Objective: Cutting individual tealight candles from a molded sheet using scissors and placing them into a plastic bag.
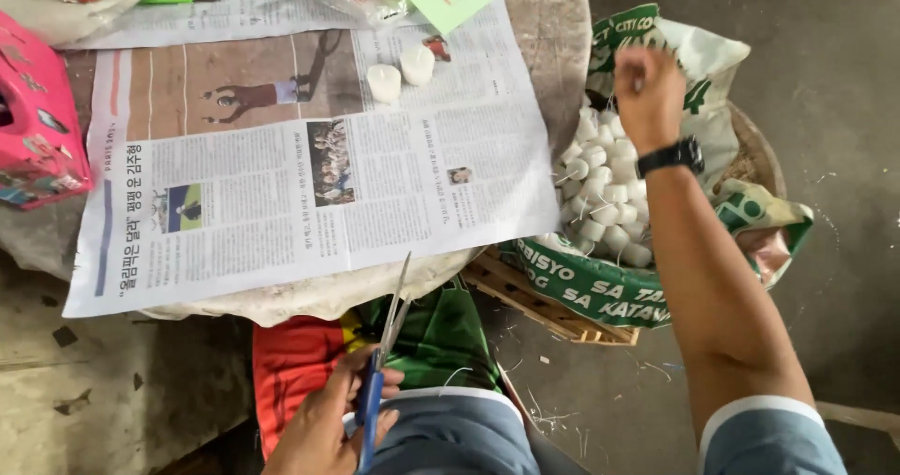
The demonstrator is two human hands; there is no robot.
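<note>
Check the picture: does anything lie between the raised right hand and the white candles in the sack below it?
Nothing visible does. The right hand is raised directly over the open sack, and the white candles lie uncovered beneath it. The left hand holds scissors well away.

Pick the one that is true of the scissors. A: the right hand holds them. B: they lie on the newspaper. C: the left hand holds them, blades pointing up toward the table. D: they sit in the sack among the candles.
C: the left hand grips the blue-handled scissors, blades angled up toward the newspaper.
</note>
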